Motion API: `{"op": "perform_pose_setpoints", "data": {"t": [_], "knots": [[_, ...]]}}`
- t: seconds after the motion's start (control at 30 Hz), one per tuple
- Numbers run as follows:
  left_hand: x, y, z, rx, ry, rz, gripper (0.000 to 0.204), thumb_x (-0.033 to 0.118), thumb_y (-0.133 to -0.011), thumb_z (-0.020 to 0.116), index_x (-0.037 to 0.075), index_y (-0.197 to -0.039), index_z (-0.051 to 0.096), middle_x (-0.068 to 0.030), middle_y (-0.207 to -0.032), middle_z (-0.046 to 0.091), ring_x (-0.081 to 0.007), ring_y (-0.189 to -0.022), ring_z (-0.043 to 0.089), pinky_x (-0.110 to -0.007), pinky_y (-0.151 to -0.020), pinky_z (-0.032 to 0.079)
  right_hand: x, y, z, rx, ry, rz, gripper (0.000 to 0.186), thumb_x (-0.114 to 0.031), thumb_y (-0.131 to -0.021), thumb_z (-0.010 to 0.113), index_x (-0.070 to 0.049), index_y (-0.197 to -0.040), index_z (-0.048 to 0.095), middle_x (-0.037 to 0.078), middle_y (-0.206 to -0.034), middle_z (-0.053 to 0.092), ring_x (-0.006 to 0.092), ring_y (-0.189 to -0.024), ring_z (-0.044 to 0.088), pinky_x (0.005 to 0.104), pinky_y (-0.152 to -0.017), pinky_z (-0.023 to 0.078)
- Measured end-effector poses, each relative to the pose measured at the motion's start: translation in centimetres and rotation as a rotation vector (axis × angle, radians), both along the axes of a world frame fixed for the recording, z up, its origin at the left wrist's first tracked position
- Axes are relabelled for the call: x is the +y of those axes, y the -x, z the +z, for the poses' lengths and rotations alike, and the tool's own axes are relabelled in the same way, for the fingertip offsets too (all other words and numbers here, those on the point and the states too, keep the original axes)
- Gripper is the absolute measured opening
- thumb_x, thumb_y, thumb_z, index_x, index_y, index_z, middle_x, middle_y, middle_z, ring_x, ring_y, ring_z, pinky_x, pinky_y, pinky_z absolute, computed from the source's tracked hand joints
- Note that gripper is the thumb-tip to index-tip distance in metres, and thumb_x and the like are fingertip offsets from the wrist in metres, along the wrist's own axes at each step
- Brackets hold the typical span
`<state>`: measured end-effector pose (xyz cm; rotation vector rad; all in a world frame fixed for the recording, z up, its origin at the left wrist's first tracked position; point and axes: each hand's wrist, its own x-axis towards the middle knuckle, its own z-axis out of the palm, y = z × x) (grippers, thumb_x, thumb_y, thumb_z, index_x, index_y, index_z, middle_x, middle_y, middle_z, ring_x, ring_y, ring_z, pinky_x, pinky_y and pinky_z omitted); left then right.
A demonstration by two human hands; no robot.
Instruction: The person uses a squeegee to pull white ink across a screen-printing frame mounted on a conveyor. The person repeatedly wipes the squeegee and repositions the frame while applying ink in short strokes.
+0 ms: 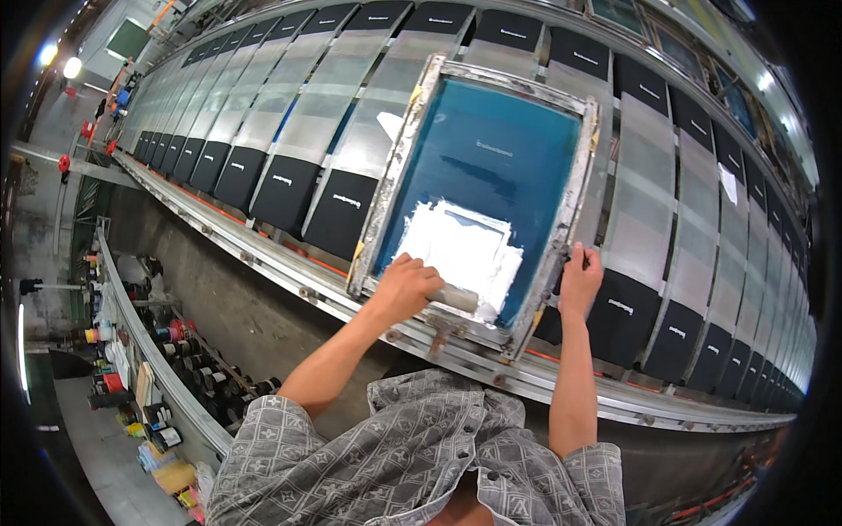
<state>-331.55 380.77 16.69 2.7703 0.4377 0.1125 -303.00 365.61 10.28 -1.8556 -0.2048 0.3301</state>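
Observation:
A screen-printing frame point(586, 162) with blue-green mesh lies tilted across the long row of boards in front of me. Thick white ink point(452, 254) is spread over the near part of its mesh. In my left hand point(408, 287) is a squeegee point(454, 299), its grey bar lying at the near edge of the ink. My right hand point(579, 279) is closed at the right side of the frame, with fingers curled at its edge; the exact grip is partly hidden.
Black fabric pieces with small white prints, such as one black piece point(342, 209), lie on the boards to both sides. A metal rail point(298, 287) runs along the near edge. Containers point(162, 416) stand on a lower shelf at the left.

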Motion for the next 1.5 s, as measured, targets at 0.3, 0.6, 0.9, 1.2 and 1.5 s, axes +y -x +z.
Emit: {"op": "perform_pose_setpoints", "data": {"t": [0.3, 0.6, 0.9, 1.2, 1.5], "knots": [[3.7, 2.5, -1.5, 0.035, 0.071, 0.004, 0.025, 0.014, -0.058, 0.079, 0.012, -0.081, 0.071, -0.0025, -0.081, 0.068, -0.0237, -0.075, 0.064, -0.038, -0.073, 0.046, 3.3, 3.1, -1.5, -0.087, 0.167, -0.006, 0.033, -0.031, -0.093, 0.060, -0.001, -0.082, 0.059, 0.004, -0.061, 0.054, 0.0135, -0.057, 0.048, 0.0326, -0.057, 0.040], [10.5, -3.1, -0.8, 0.041, 0.148, -0.071, 0.020, 0.026, -0.064, 0.082, 0.013, -0.074, 0.070, -0.0063, -0.069, 0.066, -0.0311, -0.068, 0.064, -0.044, -0.065, 0.050, 4.5, 2.4, 2.6, -0.550, 0.749, 0.231, 0.037, -0.039, -0.091, 0.060, -0.003, -0.095, 0.065, 0.016, -0.084, 0.066, 0.0339, -0.088, 0.063, 0.0427, -0.080, 0.046], [15.3, -9.7, -0.6, 0.151, 0.119, -0.018, 0.017, 0.024, -0.064, 0.079, 0.016, -0.077, 0.073, -0.0116, -0.070, 0.067, -0.0341, -0.071, 0.065, -0.045, -0.063, 0.051, 16.4, 5.8, 8.1, -0.609, 0.654, 1.078, 0.033, -0.039, -0.077, 0.070, -0.008, -0.089, 0.071, 0.013, -0.086, 0.069, 0.0295, -0.088, 0.062, 0.0390, -0.088, 0.042], [6.7, -0.3, -2.3, 0.015, 0.151, -0.040, 0.007, 0.016, -0.066, 0.073, 0.014, -0.071, 0.069, -0.0082, -0.064, 0.065, -0.0272, -0.061, 0.064, -0.041, -0.064, 0.048, 8.5, 13.9, 4.6, -0.723, 0.576, 1.183, 0.023, -0.024, -0.067, 0.075, -0.010, -0.083, 0.068, 0.012, -0.076, 0.063, 0.0273, -0.082, 0.062, 0.0433, -0.088, 0.043], [12.8, -7.0, -1.0, -0.001, 0.034, -0.082, 0.007, 0.015, -0.065, 0.072, 0.014, -0.072, 0.071, -0.0102, -0.067, 0.065, -0.0311, -0.065, 0.065, -0.043, -0.063, 0.051, 14.0, 7.6, 6.2, -0.791, 0.611, 1.127, 0.021, -0.025, -0.067, 0.075, -0.010, -0.080, 0.068, 0.011, -0.072, 0.064, 0.0289, -0.077, 0.062, 0.0414, -0.080, 0.044]]}}
